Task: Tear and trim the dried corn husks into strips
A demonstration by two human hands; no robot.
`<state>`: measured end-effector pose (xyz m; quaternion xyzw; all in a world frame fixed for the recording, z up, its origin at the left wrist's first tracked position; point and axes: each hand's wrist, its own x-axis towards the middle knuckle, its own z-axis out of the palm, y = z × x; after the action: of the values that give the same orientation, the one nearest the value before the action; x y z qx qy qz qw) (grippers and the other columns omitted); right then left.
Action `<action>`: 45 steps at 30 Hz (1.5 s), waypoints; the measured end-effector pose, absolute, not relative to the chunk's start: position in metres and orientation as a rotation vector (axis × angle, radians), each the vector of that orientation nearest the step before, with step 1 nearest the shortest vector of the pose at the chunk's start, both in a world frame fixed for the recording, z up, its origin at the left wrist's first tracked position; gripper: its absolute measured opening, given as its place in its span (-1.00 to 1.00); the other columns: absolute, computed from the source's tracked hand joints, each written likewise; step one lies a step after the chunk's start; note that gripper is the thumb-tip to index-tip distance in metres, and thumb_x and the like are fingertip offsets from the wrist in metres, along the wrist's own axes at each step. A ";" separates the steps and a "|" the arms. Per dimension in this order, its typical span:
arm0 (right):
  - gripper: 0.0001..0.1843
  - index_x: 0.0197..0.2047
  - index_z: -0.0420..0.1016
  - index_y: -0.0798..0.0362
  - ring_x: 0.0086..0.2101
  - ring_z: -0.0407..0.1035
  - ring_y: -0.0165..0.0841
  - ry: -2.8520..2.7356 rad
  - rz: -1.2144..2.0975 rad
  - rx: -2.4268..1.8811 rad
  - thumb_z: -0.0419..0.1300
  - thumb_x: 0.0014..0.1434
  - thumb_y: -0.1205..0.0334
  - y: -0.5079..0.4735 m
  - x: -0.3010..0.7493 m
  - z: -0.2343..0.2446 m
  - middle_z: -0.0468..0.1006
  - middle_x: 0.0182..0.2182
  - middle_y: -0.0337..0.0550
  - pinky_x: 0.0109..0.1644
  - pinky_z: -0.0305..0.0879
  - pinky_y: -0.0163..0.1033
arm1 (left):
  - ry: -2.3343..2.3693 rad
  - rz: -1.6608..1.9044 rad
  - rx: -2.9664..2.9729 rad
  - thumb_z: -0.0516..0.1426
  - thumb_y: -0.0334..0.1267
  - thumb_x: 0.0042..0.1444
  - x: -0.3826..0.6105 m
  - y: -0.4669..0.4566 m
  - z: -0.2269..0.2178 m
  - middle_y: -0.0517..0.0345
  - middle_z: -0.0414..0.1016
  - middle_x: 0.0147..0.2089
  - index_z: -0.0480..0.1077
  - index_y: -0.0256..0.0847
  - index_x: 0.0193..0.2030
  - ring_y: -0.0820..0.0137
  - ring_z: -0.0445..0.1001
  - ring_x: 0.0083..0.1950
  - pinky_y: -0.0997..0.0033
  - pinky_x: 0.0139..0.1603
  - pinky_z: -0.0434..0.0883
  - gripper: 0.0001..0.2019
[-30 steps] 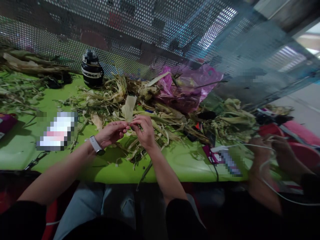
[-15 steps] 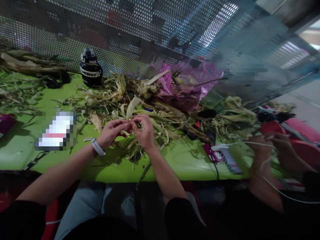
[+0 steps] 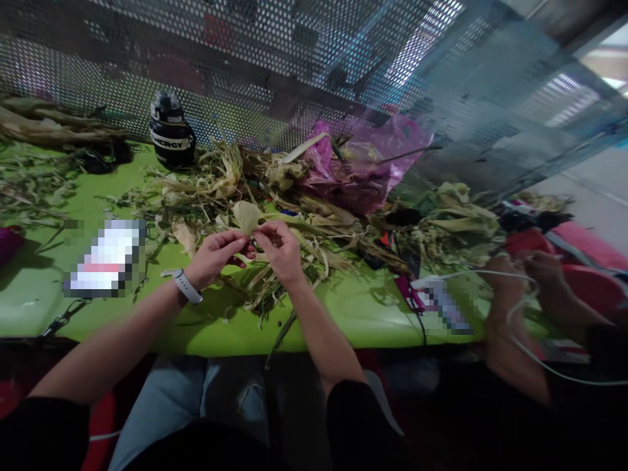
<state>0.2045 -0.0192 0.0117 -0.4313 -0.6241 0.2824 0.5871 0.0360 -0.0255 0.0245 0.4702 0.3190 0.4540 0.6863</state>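
My left hand [image 3: 216, 256] and my right hand [image 3: 279, 250] meet over the green table [image 3: 343, 314], fingertips pinched together on a pale strip of corn husk [image 3: 246, 216]. The strip curls upward from my fingers into a rounded loop. A white watch [image 3: 182, 286] sits on my left wrist. Under and behind my hands lies a heap of dry corn husks [image 3: 294, 216].
A black jar [image 3: 170, 134] stands at the back by the perforated metal screen [image 3: 275, 59]. A pink plastic bag [image 3: 363, 163] lies behind the husks. At the right, another person's hands [image 3: 520, 294] handle a white cable. More husks lie at the far left [image 3: 39, 163].
The husk strip stood up flat, then bent over, and now curls into a loop above my fingers. My hands have stayed in the same spot, pinched together.
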 end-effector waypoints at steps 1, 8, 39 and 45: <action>-0.74 -0.30 0.45 0.07 -0.27 0.40 -0.39 -1.476 0.609 -1.006 0.28 0.15 0.03 -0.020 0.204 0.011 0.46 -0.32 -0.18 -0.11 0.38 -0.24 | 0.731 1.019 1.040 0.35 -0.15 -0.01 0.036 -0.025 0.025 0.06 0.59 -0.35 0.53 -0.30 -0.32 0.44 0.54 -0.34 0.55 -0.39 0.45 -0.76; -0.76 -0.35 0.39 0.05 -0.28 0.36 -0.39 -1.562 0.505 -1.016 0.25 0.19 0.06 -0.020 0.203 0.011 0.44 -0.34 -0.19 -0.13 0.35 -0.25 | 0.823 1.057 1.023 0.36 -0.21 -0.04 0.036 -0.024 0.026 0.08 0.61 -0.31 0.55 -0.27 -0.29 0.42 0.55 -0.28 0.56 -0.39 0.45 -0.79; -0.88 -0.24 0.55 -0.08 -0.05 0.42 -0.25 -1.805 0.072 -0.900 0.22 0.25 0.10 -0.018 0.211 0.013 0.51 -0.13 -0.10 0.10 0.37 -0.03 | 0.618 0.924 0.504 0.20 -0.55 0.11 0.033 -0.023 0.037 0.16 0.50 -0.45 0.48 -0.39 -0.35 0.64 0.42 -0.53 0.78 -0.59 0.36 -0.93; -0.83 -0.27 0.47 -0.01 -0.05 0.41 -0.26 -1.724 0.074 -0.983 0.18 0.28 0.10 -0.023 0.204 0.015 0.49 -0.17 -0.07 0.12 0.36 -0.04 | 0.672 0.982 0.520 0.23 -0.50 0.09 0.039 -0.026 0.032 0.11 0.57 -0.40 0.50 -0.35 -0.30 0.55 0.53 -0.43 0.71 -0.54 0.40 -0.95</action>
<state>0.2045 -0.0231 0.0152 -0.4146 -0.7272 0.0313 0.5462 0.0386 -0.0261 0.0324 0.2423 0.3129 0.4571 0.7965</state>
